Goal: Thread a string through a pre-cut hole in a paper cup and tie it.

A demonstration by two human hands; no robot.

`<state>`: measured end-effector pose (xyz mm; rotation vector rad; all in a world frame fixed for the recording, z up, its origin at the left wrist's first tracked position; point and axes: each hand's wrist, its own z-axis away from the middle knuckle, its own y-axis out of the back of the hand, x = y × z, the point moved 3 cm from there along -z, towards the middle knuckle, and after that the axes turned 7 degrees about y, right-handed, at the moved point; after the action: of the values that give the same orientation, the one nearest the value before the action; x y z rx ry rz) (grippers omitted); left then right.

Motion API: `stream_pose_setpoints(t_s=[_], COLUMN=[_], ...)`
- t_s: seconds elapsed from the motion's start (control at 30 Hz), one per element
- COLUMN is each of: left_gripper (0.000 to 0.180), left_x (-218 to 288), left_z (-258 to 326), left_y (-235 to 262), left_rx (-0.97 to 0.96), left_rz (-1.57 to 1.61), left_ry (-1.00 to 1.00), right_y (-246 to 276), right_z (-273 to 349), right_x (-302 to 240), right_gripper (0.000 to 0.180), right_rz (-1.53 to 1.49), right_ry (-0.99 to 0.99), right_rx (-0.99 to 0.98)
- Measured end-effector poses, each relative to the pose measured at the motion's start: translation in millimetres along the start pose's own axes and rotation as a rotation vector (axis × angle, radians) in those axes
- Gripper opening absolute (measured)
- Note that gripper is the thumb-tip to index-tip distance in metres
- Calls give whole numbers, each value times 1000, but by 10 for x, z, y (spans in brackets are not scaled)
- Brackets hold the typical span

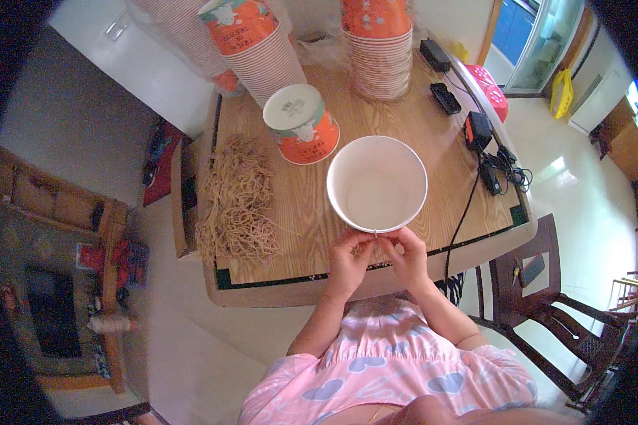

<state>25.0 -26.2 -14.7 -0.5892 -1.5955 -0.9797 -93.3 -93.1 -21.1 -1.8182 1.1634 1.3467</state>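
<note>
A large white-lined paper bucket (377, 177) stands on the table right in front of me, its mouth facing up. At its near rim my left hand (349, 261) and my right hand (407, 256) meet, fingers closed in a pinch. Between the fingertips a short tan bit of twine crosses the rim; most of it is hidden by my fingers. Left of the bucket lies a loose heap of tan twine strands (239, 202). Behind the heap, an orange and green paper bucket (310, 138) rests upside down.
Tall stacks of nested paper buckets (381, 60) and, leaning left, another stack (262, 67) stand at the table's back. Black adapters (479, 131) and cables lie along the right edge. A dark wooden chair (539, 283) stands at the right.
</note>
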Motion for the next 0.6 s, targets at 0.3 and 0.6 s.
stream_pose_setpoints(t_s=[0.3,0.6], left_gripper=[12,15], left_x=[66,-20], left_z=[-7,8], left_y=[7,57], left_rx=[-5,-44], left_rz=[-64,154], left_ry=[-14,86], right_y=[-26,-9], right_z=[-5,63], right_x=[-10,105], right_gripper=[11,9], right_rz=[18,18], right_ry=[-12,-63], right_rx=[3,36])
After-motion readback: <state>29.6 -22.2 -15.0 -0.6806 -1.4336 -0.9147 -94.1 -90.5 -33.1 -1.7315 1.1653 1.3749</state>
